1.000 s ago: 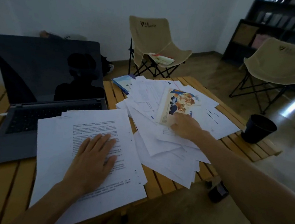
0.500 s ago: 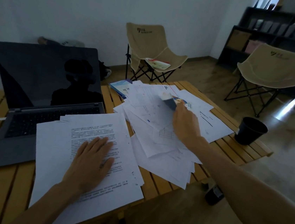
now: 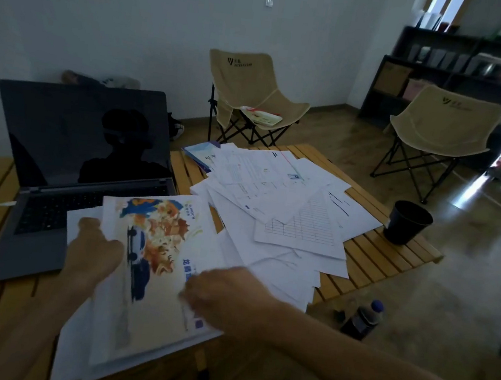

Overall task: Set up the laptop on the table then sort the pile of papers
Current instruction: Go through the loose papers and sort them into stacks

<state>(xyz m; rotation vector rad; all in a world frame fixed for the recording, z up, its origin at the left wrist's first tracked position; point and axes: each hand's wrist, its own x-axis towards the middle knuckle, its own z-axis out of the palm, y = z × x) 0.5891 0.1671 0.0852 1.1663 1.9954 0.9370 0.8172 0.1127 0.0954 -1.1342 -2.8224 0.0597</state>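
Your two bare arms, no sleeves, no rings or watch, left hand [image 3: 91,257], right hand [image 3: 225,293]

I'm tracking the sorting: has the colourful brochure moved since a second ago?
Yes. The colourful brochure left the loose paper pile and now lies nearer the laptop, on the near stack, with the left hand and right hand on it.

Single head-worn wide-angle view, looking forward and down over the slatted table [image 3: 370,250] from its near edge. Close range: forearms enter from 6 o'clock. Laptop [image 3: 82,152] lies at 10 o'clock, folding chairs [image 3: 247,95] toward 12 and 2. No second view.
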